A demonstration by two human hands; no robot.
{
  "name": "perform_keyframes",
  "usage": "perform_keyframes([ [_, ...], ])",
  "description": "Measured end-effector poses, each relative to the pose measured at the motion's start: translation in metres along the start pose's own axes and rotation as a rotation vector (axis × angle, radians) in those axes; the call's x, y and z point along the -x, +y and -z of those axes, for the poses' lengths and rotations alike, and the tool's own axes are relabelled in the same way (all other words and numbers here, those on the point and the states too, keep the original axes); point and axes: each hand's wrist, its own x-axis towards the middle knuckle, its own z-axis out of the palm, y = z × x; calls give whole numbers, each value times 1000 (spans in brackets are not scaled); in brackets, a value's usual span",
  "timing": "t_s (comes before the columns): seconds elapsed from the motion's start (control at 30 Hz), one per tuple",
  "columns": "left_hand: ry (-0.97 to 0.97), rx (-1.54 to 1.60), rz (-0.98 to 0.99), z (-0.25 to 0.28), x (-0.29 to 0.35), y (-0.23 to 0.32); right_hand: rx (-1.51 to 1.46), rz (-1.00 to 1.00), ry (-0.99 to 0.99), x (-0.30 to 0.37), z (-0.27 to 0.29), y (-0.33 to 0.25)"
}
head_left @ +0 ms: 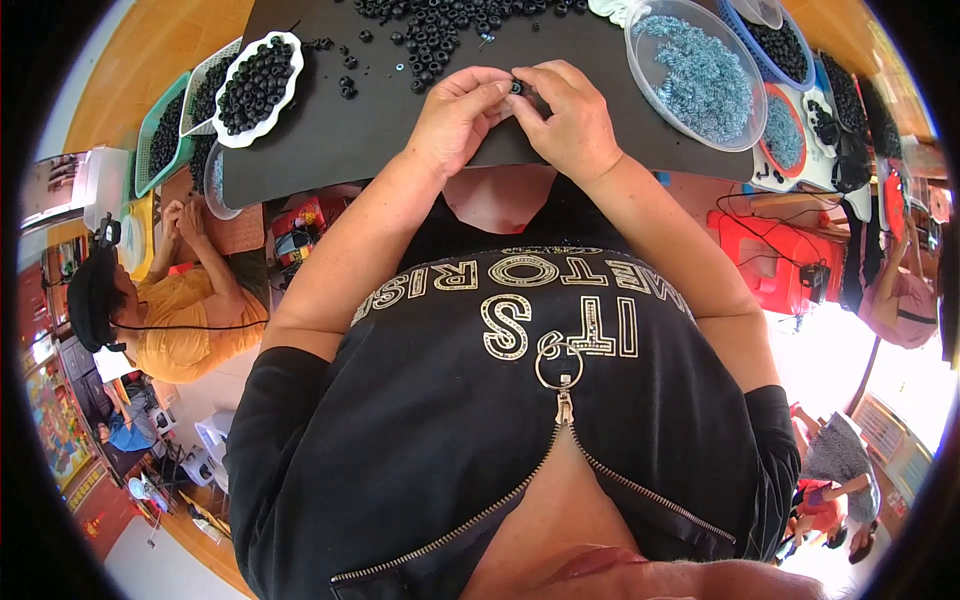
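Observation:
Near the front edge of the dark tabletop (330,130), my two hands meet. My left hand (448,118) pinches a small black ring-shaped part (516,87) with a bluish centre. From the other side, the thumb and fingers of my right hand (575,125) close on the same part. Exactly how the fingertips overlap is hard to make out. Just beyond my hands spreads a pile of loose black rings (432,42). To the right stands a round clear tray (722,145) full of small light-blue translucent rings (698,75).
At the left lie a white scalloped dish (250,138) heaped with black rings and a green basket (150,182). A blue basket (808,80) and an orange-rimmed bowl (797,165) sit at the right. A co-worker in orange (190,335) sits at left; a red stool (775,265) stands at right.

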Motion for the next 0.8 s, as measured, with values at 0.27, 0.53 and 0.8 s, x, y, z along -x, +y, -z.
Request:
perform_keyframes([
  [0.27, -25, -15, -26, -2, 0, -1, -229, -214, -76, -4, 5, 0],
  [0.53, -11, -99, -84, -6, 1, -3, -644, -639, -106, -4, -1, 11],
  [0.8, -16, -50, 0, -3, 2, 2, -679, -611, -20, 4, -3, 2],
])
